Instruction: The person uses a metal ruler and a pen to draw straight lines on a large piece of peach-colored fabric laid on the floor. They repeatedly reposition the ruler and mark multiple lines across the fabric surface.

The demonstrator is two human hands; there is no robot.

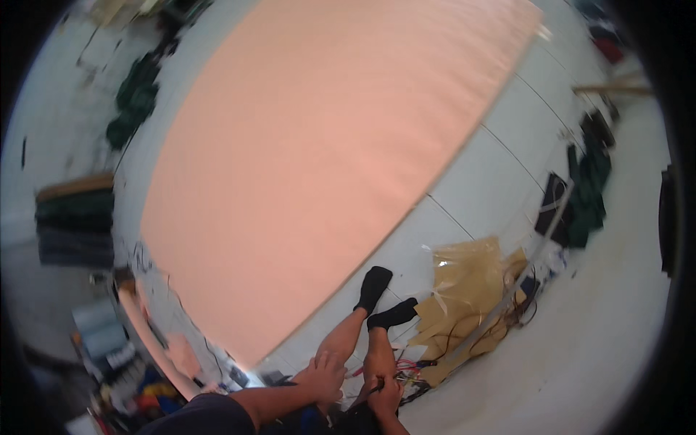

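My left hand (326,375) lies over my left lower leg, its fingers stretched out and slightly blurred, with nothing seen in it. Close by on the right, my right hand (388,395) is closed beside my other leg. A small dark thing shows at its fingers, too unclear to name. In front of my black-socked feet (375,284) a large peach-coloured sheet (304,159) is spread over the tiled floor (464,181). It looks smooth, with faint ripples along its right side.
Brown paper pieces (464,283), some under clear plastic, lie right of my feet beside tangled cords (413,373). Dark green cloth (589,196) lies farther right. At left are folded dark fabrics (76,221), a peach roll (156,344) and a green heap (135,98).
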